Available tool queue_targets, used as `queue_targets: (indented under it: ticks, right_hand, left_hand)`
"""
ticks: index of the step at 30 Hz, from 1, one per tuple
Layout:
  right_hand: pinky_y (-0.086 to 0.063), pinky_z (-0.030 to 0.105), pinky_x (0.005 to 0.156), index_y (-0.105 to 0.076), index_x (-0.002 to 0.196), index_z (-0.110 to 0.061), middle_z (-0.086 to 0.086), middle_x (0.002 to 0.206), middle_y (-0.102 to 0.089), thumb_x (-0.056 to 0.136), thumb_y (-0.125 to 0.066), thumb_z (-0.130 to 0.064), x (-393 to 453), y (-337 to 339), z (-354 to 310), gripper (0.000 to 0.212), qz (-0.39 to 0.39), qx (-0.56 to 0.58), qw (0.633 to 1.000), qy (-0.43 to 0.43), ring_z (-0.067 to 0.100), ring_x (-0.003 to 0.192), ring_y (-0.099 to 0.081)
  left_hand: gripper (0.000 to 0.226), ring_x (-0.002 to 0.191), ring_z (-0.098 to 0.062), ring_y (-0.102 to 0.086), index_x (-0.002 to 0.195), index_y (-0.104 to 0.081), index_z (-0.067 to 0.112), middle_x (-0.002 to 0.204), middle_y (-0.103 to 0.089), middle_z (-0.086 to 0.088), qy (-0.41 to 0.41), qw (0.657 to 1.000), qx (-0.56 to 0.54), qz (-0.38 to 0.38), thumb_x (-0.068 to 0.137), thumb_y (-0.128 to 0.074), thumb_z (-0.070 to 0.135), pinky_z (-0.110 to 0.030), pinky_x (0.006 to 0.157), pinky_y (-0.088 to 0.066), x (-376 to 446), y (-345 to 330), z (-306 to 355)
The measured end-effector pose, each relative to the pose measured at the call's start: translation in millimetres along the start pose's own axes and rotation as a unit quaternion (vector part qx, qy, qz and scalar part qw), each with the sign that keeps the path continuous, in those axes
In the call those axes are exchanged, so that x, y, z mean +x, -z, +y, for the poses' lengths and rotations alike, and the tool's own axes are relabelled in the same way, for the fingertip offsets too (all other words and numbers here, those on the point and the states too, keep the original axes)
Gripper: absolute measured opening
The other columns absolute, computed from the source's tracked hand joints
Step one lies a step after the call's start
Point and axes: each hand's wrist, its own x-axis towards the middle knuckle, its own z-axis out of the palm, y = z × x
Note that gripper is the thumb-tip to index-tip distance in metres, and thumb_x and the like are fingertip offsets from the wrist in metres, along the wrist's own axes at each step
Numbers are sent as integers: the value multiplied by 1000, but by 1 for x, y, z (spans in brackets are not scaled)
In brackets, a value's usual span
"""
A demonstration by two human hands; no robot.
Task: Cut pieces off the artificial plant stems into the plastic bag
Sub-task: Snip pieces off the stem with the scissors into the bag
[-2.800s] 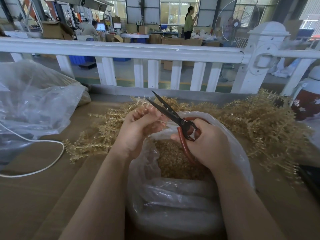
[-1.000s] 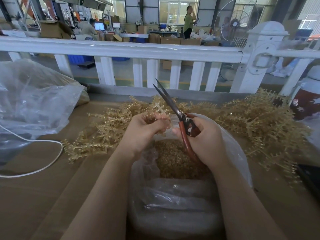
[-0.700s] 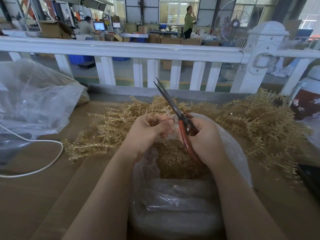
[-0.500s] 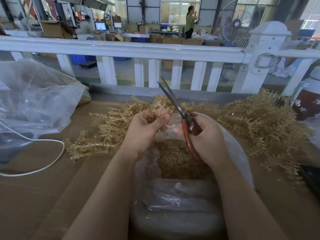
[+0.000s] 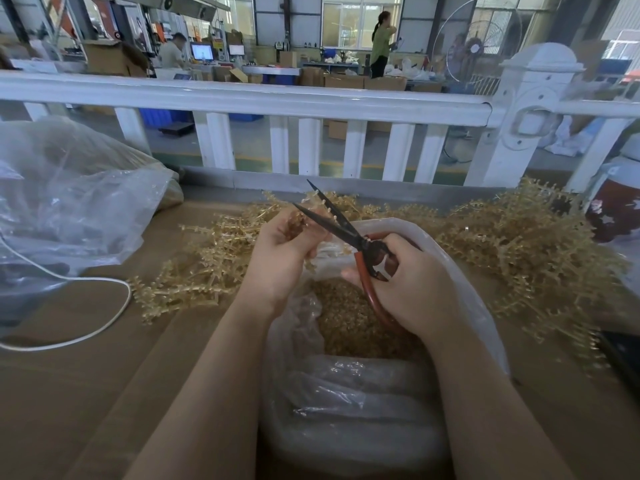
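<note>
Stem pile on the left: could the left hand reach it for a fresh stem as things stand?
Probably yes. The stem pile lies on the table right beside the left hand with nothing between them, but that hand is shut on a stem and would have to drop it first.

Glossy crinkled plastic bag point(image 5: 346, 386), matt blades point(image 5: 332, 216)

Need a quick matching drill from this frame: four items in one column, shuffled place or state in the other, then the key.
Items:
1. scissors
2. plastic bag
3. white cable
4. uncut stems

Descriptions:
A. lies looped on the table, left side
B. blades apart, in the right hand
C. heaped on the table to the right
D. open below both hands, cut pieces inside

Pairs: 1-B, 2-D, 3-A, 4-C
</note>
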Motion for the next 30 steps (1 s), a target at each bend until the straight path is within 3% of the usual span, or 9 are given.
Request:
queue_targets:
  ticks: [7, 10, 12, 15, 21, 26, 30]
  right_hand:
    - [-43, 2, 73, -74, 101, -22, -18, 96, -71, 74, -63, -73, 1, -7, 3, 58, 33, -24, 999, 0, 3, 86, -65]
    - [-49, 11, 75, -75, 99, -20, -14, 93, -73, 72, -52, -80, 1, -13, 7, 70, 45, -17, 999, 11, 2, 79, -61]
    - [-51, 14, 76, -74, 101, -20, -15, 93, -73, 72, -49, -82, 1, -15, 10, 73, 42, -12, 999, 10, 1, 80, -61]
    - [-46, 8, 77, -74, 102, -24, -17, 94, -73, 73, -49, -84, 2, -17, 11, 71, 39, -6, 999, 6, 0, 82, -63]
    - [-42, 3, 68, -73, 86, -22, -20, 77, -66, 72, -51, -84, 1, -20, 12, 67, 63, 4, 998, -12, -1, 69, -60]
    - [-55, 21, 77, -76, 96, -20, -15, 90, -74, 72, -55, -81, 1, -18, 10, 69, 54, 3, 998, -9, 4, 81, -67]
    - [-57, 25, 77, -76, 99, -18, -14, 94, -74, 74, -56, -78, 1, -14, 7, 68, 56, -18, 998, -1, 6, 82, -68]
  left_hand:
    - [20, 58, -10, -41, 85, -64, 13, 73, -55, -12, 5, 1000, -5, -13, 93, -56, -4, -15, 56, -38, 0, -1, 2]
    - [22, 59, -12, -40, 84, -64, 15, 80, -55, -18, 9, 1000, -8, -18, 93, -57, -3, -15, 56, -38, 0, -1, 3]
    - [24, 58, -12, -41, 81, -65, 18, 78, -55, -18, 11, 1000, -18, -18, 93, -58, -2, -15, 56, -39, 0, -1, 2]
    - [21, 57, -11, -43, 80, -66, 19, 70, -62, -6, 9, 999, -33, -15, 91, -57, 4, -15, 56, -40, 0, -2, 1]
    - [12, 57, -11, -45, 90, -65, 18, 70, -64, -1, -4, 999, -39, 0, 96, -58, 11, -18, 56, -41, 0, -2, -2]
    - [11, 61, -7, -55, 95, -67, 10, 73, -68, 5, 6, 999, -50, -4, 97, -58, 5, -18, 62, -47, 0, -2, -2]
    - [9, 81, -23, -63, 98, -69, 5, 88, -71, -10, 20, 998, -64, 2, 95, -60, 5, -39, 83, -54, 0, 0, -2]
